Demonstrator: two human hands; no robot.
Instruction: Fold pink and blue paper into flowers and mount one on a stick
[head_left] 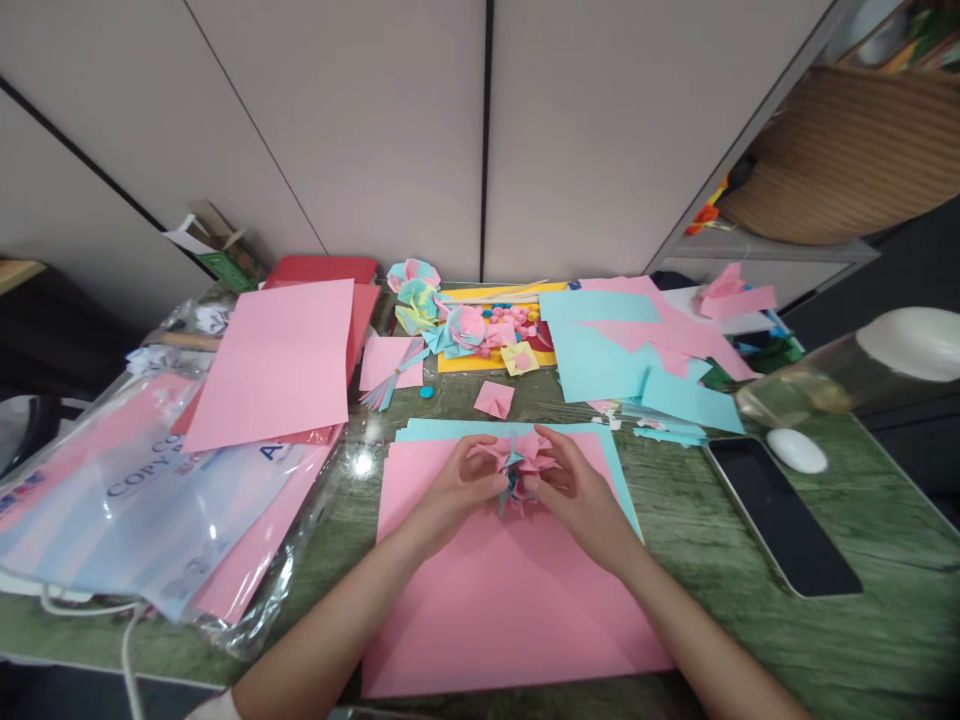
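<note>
Fingers of the left hand point(463, 487) and right hand point(583, 497) curled inward, nearly closed, pinching a pink-and-blue paper piece point(531, 452) between them, over the stack point(510, 620); contact with it unclear. Step in hand, as I judge it: shaping or joining folds. Next move seems to call for one side held steady, the other pressed lightly; thin paper could crease. Room, left to right: bag point(150, 480) and pink sheet point(277, 370) crowd the left, then a narrow strip of bare counter point(352, 520). Middle: stack's near side about at the counter's front edge; behind the hands, a folded square point(494, 400), paper flowers point(465, 330) further back. Right: blue sheet point(600, 355) behind, a wider bare strip, then phone point(784, 515) and mouse point(797, 451).
</note>
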